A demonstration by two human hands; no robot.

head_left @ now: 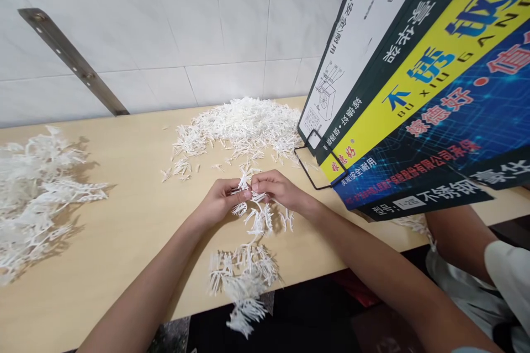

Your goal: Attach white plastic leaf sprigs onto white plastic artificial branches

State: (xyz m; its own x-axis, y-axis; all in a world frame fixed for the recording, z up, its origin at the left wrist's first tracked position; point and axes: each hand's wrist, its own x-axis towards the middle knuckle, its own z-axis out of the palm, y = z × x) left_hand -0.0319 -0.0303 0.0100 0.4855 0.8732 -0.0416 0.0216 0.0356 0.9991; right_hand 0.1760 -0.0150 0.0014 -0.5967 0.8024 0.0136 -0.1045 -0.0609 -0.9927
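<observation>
My left hand [220,202] and my right hand [278,188] meet over the middle of a pale wooden table [128,215]. Both pinch the same white plastic strip of small branching parts [253,215], which hangs down from my fingers and trails over the table's front edge, ending in a bunch [244,281]. Just beyond my hands lies a heap of small loose white plastic pieces [244,124].
A tangle of white plastic strips [35,198] lies at the table's left. A big printed cardboard box [418,88] leans in from the right, a black wire loop [318,168] under it. Another person's arm [459,237] shows below the box. A white tiled wall with a metal bracket [74,60] stands behind.
</observation>
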